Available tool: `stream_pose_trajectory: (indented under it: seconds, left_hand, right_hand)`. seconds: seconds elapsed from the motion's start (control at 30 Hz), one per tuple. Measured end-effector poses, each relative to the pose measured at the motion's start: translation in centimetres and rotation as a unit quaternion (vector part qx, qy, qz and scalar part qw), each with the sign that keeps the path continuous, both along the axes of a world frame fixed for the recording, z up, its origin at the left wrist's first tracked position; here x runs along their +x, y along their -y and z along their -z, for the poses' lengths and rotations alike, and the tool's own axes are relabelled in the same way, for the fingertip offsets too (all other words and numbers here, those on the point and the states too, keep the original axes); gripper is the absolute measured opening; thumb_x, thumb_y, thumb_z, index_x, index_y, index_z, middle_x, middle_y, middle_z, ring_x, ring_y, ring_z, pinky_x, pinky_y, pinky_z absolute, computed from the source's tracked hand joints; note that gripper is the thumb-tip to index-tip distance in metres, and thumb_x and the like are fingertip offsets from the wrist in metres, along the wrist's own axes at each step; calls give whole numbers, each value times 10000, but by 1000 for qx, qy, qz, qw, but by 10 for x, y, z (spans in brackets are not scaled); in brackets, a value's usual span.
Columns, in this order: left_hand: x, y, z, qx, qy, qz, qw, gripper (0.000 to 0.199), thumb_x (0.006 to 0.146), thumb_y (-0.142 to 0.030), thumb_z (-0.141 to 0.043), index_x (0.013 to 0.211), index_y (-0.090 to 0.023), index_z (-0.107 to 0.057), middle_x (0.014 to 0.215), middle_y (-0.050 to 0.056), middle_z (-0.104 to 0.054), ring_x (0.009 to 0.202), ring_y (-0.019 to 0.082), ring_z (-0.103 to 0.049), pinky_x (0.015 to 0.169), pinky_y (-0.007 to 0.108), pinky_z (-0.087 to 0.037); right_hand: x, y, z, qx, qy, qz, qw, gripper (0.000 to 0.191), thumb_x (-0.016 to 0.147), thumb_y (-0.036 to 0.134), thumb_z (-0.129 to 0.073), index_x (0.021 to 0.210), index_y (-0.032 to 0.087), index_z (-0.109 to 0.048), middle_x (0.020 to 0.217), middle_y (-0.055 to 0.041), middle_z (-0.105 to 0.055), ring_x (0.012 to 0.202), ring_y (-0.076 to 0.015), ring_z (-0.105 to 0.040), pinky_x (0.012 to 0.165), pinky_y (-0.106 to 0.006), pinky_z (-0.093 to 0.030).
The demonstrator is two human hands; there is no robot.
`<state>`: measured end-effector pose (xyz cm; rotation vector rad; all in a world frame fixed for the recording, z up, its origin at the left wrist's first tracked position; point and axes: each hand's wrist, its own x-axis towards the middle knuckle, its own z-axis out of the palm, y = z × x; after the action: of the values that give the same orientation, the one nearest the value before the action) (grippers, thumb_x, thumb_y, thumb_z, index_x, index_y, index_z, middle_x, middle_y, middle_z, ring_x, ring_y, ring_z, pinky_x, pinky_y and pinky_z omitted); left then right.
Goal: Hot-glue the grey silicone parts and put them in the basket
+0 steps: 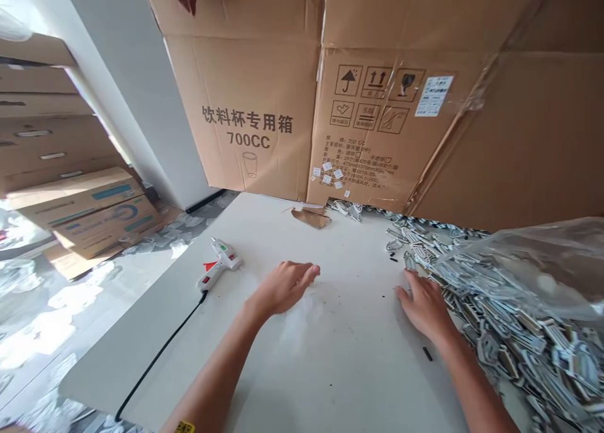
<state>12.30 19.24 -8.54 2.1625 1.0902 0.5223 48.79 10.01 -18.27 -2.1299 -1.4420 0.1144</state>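
My left hand lies palm down on the white table, holding nothing, with a hot glue gun to its left. The glue gun rests on its side, and its black cord runs toward the near edge. My right hand has its fingers spread and touches the edge of a heap of small white-and-tan flat pieces. A clear plastic bag lies over part of the heap. A short black piece sits near my right wrist.
A large cardboard carton printed "700CC" stands at the table's far edge, with a torn cardboard scrap in front. Stacked cartons stand at the left beyond the table edge. Loose plastic lies on the floor.
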Motion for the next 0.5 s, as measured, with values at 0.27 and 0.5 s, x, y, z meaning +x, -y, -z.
stream_pose_trajectory:
  seconds: [0.27, 0.5]
  left_hand:
    - [-8, -12, 14, 94, -19, -47, 994, 618, 1225, -523, -293, 868, -240, -712, 820, 47, -783, 732, 226, -725, 734, 353, -462]
    - [2, -7, 25, 177, -45, -12, 983, 571, 1220, -510, -403, 734, -229, -506, 705, 16, -616, 621, 181, -547, 618, 363, -255]
  right_hand:
    - [10, 12, 26, -19, 104, 25, 994, 758, 1122, 601, -261, 1573, 115, -629, 1679, -252, -627, 1633, -492, -467, 1311, -700, -387]
    - [18, 9, 43, -9, 149, 15, 989, 750, 1151, 574, -202, 1613, 148, -612, 1715, -185, -624, 1661, -466, -446, 1355, -756, -287]
